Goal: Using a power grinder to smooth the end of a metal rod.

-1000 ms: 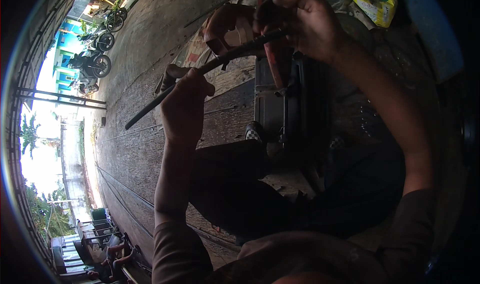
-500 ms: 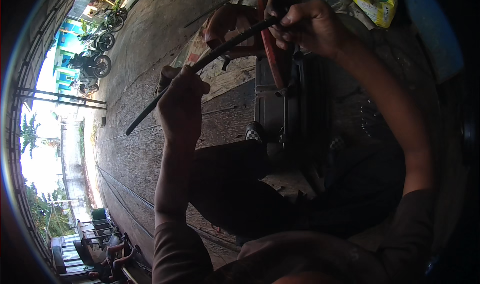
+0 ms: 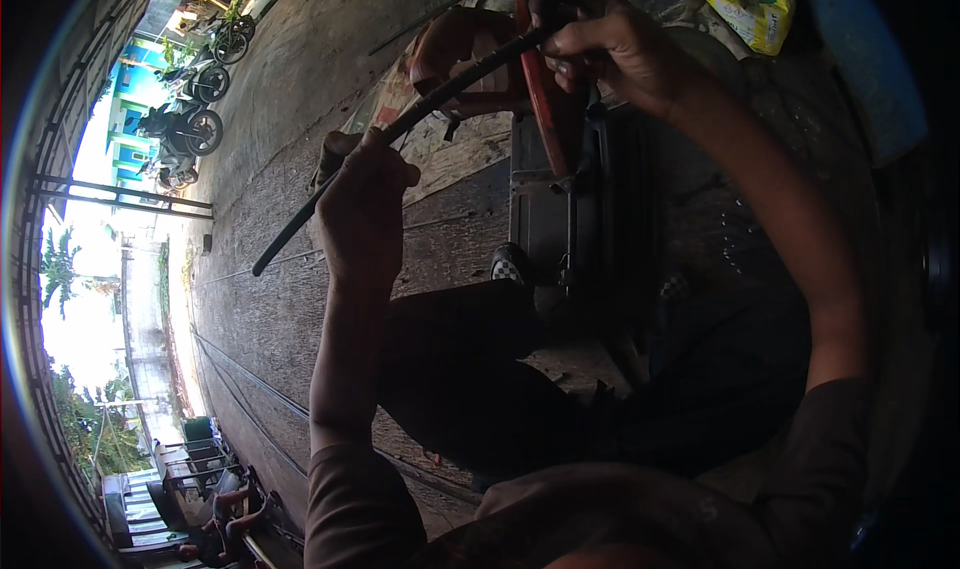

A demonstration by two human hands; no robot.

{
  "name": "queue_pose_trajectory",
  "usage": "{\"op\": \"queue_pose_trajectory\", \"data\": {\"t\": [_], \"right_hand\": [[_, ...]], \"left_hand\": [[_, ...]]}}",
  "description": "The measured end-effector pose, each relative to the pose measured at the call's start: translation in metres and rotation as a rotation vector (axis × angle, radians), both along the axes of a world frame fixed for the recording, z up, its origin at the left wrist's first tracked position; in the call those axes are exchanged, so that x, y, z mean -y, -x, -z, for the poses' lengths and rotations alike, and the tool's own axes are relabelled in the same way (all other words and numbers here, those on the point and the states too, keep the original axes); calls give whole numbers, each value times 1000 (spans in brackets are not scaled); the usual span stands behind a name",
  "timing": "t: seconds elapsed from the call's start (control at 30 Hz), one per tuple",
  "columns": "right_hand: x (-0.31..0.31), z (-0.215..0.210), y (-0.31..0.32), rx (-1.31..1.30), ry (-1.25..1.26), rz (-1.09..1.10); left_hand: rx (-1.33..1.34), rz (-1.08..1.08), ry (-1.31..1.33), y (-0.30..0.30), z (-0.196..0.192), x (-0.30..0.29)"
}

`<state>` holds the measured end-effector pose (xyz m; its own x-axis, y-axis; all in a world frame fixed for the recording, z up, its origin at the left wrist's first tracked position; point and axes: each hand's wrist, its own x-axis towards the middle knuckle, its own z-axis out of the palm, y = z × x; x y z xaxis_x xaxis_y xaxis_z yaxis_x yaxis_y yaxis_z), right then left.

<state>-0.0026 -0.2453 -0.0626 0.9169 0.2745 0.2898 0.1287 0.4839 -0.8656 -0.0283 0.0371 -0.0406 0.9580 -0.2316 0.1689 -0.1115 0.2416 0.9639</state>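
Note:
My left hand [image 3: 362, 204] is closed around a long dark rod [image 3: 430, 104] near its lower end, and the rod slants up to the right. My right hand [image 3: 605, 39] grips the rod's upper end at the top of the view. Just below that hand a red curved part [image 3: 540, 99] sits on a dark upright machine frame [image 3: 560, 209]. Another person's hand [image 3: 455, 44] shows behind the rod, near the red part. What lies under my right palm is hidden.
A concrete floor [image 3: 270, 299] with thin wires on it spreads to the left. Motorbikes [image 3: 185, 129] stand far off at the upper left. A yellow bag [image 3: 755, 9] lies at the top right. My dark trouser legs [image 3: 470, 379] fill the lower middle.
Both hands have lifted the rod upward, and my right hand has moved a little higher and to the right. The left hand has slid slightly along the rod.

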Motion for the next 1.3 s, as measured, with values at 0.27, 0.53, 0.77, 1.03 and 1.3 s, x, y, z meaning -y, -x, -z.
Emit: {"op": "queue_pose_trajectory", "data": {"t": [0.27, 0.53, 0.77, 1.03, 1.3], "right_hand": [[-7, -6, 4, 175, 175, 122], [-9, -3, 3, 144, 215, 177], [-32, 0, 22, 165, 416, 73], [-47, -11, 37, 178, 329, 99], [-48, -19, 44, 94, 184, 64]], "left_hand": [[-32, -18, 26, -6, 4, -5], [-98, 128, 51, -14, 7, -8], [-392, 207, 432, -3, 4, 18], [-533, 195, 346, 17, 1, 49], [-330, 281, 292, 23, 4, 41]]}}
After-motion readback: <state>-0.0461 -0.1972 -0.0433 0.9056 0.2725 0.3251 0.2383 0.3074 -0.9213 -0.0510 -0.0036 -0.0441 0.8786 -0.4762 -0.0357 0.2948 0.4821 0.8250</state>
